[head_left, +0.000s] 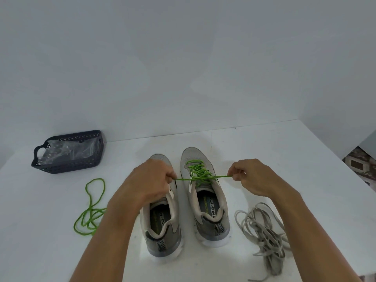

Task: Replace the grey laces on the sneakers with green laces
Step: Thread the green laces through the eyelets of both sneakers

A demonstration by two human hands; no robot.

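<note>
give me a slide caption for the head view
Both hands pull a green lace tight on the right sneaker; grey laces lie aside.

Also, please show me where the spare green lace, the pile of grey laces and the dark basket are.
spare green lace [89, 208]: head view, on its tangled middle.
pile of grey laces [264, 235]: head view, on the centre of the heap.
dark basket [67, 166]: head view, on its near wall.

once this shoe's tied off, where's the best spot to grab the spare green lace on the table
Probably the far loop of the spare green lace, taken from above with a pinch of the left hand. That loop lies open and flat on the white table, apart from the tangle nearer the forearm, so lifting there should draw the rest out cleanly, not knot it.
</note>
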